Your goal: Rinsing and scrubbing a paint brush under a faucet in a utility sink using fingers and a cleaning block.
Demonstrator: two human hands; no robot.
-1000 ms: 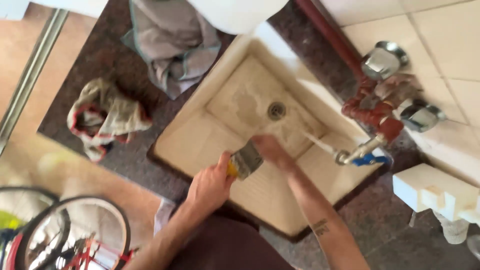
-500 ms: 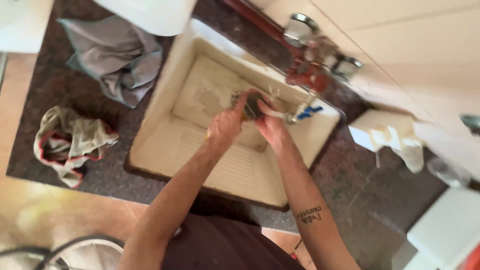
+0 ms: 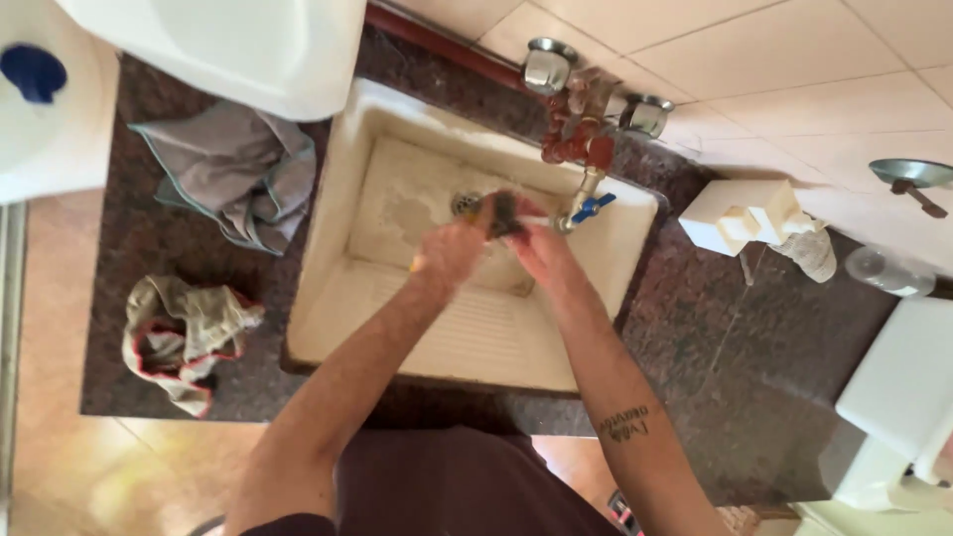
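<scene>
Both hands (image 3: pixel 496 243) grip dark bristly brush (image 3: pixel 504 213) over worn cream sink (image 3: pixel 338 228).

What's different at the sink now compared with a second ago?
Both hands, left hand and right hand, have moved up the sink toward the tap, carrying the brush from mid-basin to just under the spout. The brush stays gripped between them. The grey cloth and red-edged rag lie unmoved on the counter.
</scene>
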